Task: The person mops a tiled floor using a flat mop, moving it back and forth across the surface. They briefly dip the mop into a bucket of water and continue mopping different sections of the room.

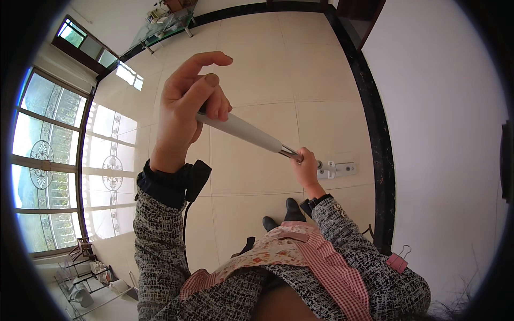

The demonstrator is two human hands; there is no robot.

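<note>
A flat mop with a white and metal handle (245,130) slants from the upper left down to the right. My left hand (192,92) grips the top of the white handle with its lower fingers, the index finger raised and bent. Lower down, my right hand (306,168) is closed around the metal pole. Beyond it the mop's flat, pale head (345,169) lies on the tiled floor (257,168), near the black border along the right wall. Part of the head is hidden behind my right hand.
A black floor border (371,116) runs beside the white wall (437,120). Tall windows (48,160) stand at left, and a glass table (168,30) with things on it stands at the upper left. A metal rack (80,285) is at the lower left. My dark shoes (294,208) are below the mop head.
</note>
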